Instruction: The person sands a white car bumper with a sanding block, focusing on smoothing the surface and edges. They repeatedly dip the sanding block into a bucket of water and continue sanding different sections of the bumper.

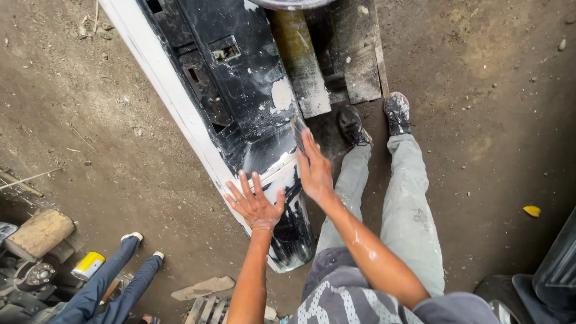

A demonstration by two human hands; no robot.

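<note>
The big panel (pixel 240 114), black inside with a white edge, is running from eleven o'clock down to six, propped on dirt (pixel 120 150) and leaning across boards (pixel 336 54) at twelve. One panel, and it is wet, so I judge it could be slipping sideways if the bracing hand gives.

Left hand (pixel 255 204) is lying flat on the panel's lower end, fingers spread apart, gripping nothing. Right hand (pixel 315 171) is pressing a small grey pad (pixel 298 129) against the surface just above, fingers straight and together over it; that pad could be skidding out from under the palm, and the cut-out slots at eleven could be catching fingertips.

Counting on: two grey legs, two shoes (pixel 372 120) at one o'clock. A bystander's two blue legs (pixel 114 282) at eight. One yellow can (pixel 88 265) beside them, one log (pixel 39 233), one yellow leaf (pixel 531 210) at four.
</note>
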